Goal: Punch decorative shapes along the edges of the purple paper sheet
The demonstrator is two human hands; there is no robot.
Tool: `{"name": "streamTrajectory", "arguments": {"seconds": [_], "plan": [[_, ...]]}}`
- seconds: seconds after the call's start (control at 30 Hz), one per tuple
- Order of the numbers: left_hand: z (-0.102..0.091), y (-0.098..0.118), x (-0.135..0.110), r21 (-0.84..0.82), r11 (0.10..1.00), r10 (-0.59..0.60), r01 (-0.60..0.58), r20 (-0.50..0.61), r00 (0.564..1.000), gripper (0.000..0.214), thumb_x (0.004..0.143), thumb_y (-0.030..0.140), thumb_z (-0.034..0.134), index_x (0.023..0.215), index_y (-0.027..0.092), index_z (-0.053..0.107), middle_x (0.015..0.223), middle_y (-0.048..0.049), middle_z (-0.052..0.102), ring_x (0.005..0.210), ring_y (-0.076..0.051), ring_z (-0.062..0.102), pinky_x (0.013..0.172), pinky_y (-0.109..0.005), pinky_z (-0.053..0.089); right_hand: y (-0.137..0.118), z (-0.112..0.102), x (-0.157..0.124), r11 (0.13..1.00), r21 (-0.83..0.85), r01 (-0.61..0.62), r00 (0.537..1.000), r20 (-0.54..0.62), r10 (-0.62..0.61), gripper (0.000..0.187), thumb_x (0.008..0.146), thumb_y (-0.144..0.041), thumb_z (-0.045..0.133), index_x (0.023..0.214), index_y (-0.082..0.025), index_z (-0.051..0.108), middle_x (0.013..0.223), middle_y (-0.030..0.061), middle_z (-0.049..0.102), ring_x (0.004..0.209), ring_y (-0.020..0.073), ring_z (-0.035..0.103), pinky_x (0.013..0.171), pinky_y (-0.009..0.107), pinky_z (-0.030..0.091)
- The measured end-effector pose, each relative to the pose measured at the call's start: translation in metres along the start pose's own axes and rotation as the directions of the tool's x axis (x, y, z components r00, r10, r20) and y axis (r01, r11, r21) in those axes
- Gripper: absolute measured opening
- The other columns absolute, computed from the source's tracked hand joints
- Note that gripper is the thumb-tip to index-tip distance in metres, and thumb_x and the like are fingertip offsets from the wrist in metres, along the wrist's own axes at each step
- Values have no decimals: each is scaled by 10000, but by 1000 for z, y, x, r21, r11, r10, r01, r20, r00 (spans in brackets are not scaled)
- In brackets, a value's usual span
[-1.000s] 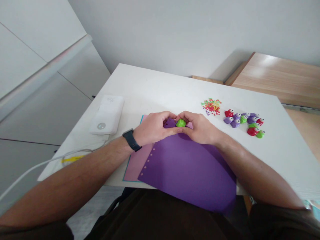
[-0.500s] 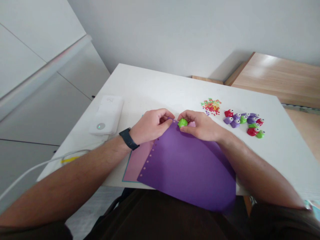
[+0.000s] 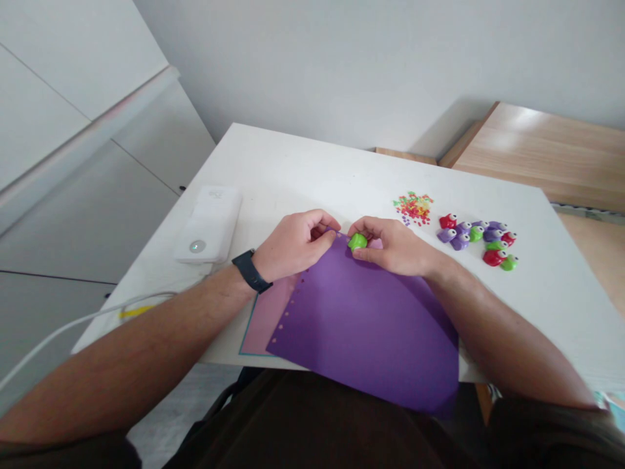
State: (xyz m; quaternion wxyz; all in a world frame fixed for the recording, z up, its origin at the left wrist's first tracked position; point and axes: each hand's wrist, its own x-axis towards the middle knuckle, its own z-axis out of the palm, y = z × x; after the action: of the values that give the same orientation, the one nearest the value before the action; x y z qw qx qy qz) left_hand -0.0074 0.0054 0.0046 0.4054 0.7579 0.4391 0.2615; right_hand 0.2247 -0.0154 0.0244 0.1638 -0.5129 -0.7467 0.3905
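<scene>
1. Your left hand [image 3: 295, 244] has moved off the green punch [image 3: 358, 241] onto the edge of the purple sheet [image 3: 381, 326], compared with one second ago; the sheet's lower left corner has shifted slightly leftward.
2. Nearest to you, the purple sheet overhangs the front of the white table [image 3: 303, 169]. It partly covers a pink sheet [image 3: 266, 322], and a row of small holes [image 3: 280, 327] runs along its left edge.
3. Farther in, your left thumb and fingers pinch the sheet's edge. Your right hand [image 3: 398, 246] grips the green punch, just beside them; whether paper is inside its slot, I cannot tell.
4. Step in hand, as I judge: setting the punch along this edge. Next move calls for a flat, steady edge and even spacing before pressing.
5. Beyond your right hand are other punches [image 3: 459, 242], and farther, a pile of coloured paper bits [image 3: 415, 210].
</scene>
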Motion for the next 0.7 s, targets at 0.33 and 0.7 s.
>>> {"name": "streamTrajectory", "arguments": {"seconds": [0.33,0.7], "plan": [[0,-3,1,4,1000,12,-12,-48,999,196,908,312,598,1021,193,707,860,-11,754,728,-143,678,676,-256,512,-1,2,-1,1000,-20,8,1000,-6,-8,271,824,-284,691,1085,-211,681,887,7,726,775,162,637,733,294,475],[2,-5,-1,-34,999,21,-21,-2,1000,247,919,391,626,1055,191,675,856,-17,739,743,-151,676,687,-269,507,-3,8,0,996,-71,49,997,-61,-53,247,833,-242,684,1077,-203,682,885,2,722,769,149,626,724,280,452]]}}
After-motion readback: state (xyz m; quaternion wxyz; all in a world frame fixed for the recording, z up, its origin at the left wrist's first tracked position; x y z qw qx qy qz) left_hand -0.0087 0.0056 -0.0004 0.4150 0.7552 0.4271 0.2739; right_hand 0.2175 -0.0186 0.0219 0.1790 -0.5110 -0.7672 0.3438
